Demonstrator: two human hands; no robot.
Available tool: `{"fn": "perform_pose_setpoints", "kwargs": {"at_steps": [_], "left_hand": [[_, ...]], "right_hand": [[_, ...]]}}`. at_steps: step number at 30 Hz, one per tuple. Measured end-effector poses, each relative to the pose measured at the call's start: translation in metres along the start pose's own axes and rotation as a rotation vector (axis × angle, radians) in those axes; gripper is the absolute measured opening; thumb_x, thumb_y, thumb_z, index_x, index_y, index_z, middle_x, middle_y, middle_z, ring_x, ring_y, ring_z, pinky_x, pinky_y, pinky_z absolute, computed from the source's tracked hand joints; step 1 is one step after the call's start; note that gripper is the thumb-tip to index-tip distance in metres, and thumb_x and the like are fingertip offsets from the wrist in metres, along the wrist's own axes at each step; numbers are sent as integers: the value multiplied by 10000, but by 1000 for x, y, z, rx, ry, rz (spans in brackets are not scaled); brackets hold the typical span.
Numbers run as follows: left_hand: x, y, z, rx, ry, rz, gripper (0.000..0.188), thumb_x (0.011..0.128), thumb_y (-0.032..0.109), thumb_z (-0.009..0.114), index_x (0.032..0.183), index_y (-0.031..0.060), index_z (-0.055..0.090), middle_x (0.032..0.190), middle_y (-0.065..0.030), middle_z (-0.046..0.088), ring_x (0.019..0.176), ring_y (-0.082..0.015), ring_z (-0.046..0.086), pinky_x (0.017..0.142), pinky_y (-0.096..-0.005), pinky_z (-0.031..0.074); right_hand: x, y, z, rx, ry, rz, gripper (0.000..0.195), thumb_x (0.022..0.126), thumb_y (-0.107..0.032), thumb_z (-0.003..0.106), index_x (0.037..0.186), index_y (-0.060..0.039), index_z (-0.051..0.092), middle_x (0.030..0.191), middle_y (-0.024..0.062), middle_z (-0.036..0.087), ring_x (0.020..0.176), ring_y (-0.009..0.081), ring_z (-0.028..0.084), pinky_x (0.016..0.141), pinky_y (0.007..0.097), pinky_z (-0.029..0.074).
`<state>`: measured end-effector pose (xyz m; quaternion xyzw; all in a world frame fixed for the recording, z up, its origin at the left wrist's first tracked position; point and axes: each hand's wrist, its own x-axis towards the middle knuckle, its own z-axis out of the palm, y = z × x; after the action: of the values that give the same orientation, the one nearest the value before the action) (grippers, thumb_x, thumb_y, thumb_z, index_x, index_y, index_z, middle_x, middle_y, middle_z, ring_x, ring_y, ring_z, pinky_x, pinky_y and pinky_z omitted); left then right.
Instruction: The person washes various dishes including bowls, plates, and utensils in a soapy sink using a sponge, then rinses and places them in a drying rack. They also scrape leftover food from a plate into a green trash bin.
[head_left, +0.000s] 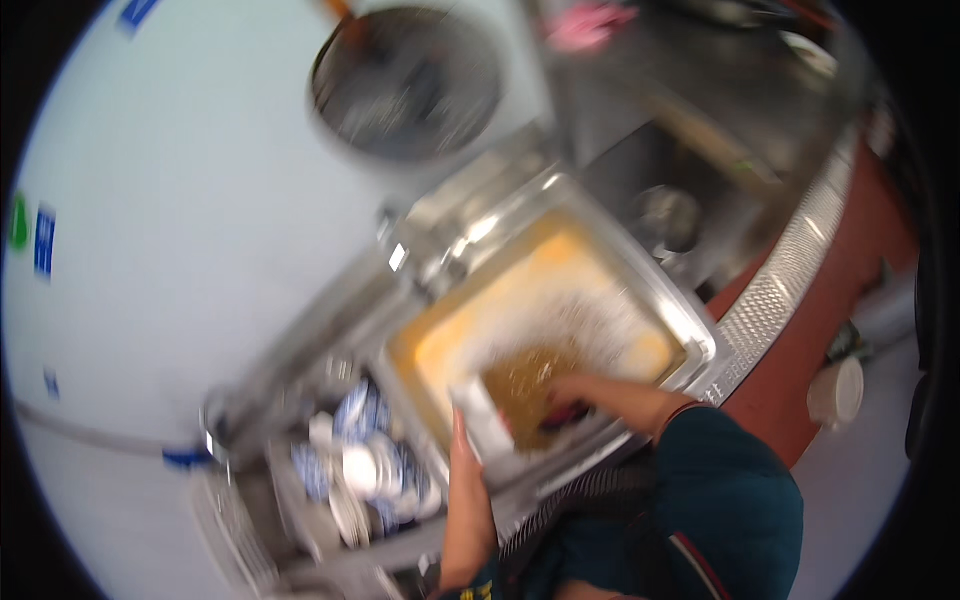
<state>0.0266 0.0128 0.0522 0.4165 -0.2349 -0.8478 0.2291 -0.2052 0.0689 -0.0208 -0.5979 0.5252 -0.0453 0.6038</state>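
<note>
Before me is a stainless steel sink of brownish, foamy water. My left hand grips the edge of a white rectangular dish, tilted over the water near the front left. Just right of it, my right hand reaches down at the water's surface. Something dark red lies against its fingers; blur hides what it is and whether the hand grips it. A small red patch also shows by the dish's right edge.
White bowls and blue-patterned dishes fill the left basin. A wok hangs on the white wall above the faucet. Steel counter, pink cloth and round metal vessel stand right. A white bucket is on the floor.
</note>
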Motion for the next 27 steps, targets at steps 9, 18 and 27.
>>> {"fn": "perform_pose_setpoints", "kwargs": {"at_steps": [9, 18, 27], "left_hand": [[-42, 28, -10, -364, -97, 92, 681, 774, 595, 326, 1109, 9, 416, 851, -214, 551, 681, -318, 562, 592, -406, 476], [-70, 31, -77, 628, 622, 495, 391, 783, 224, 564, 1065, 5, 403, 839, -73, 535, 724, -135, 527, 626, -262, 437], [-87, 40, -94, -119, 465, 222, 453, 793, 312, 534, 1083, -5, 389, 866, -153, 544, 718, -221, 569, 623, -353, 496]], "right_hand": [[23, 143, -26, -147, 1073, 590, 424, 742, -395, 456, 908, -24, 578, 903, 215, 568, 873, 317, 546, 799, 381, 403], [112, 80, 25, -573, 206, 413, 450, 760, -407, 351, 924, -75, 607, 994, 143, 565, 936, 293, 529, 864, 378, 351], [120, 92, 113, -536, 71, 397, 333, 757, -244, 434, 968, -25, 569, 1021, 186, 535, 959, 303, 512, 821, 381, 396]]}}
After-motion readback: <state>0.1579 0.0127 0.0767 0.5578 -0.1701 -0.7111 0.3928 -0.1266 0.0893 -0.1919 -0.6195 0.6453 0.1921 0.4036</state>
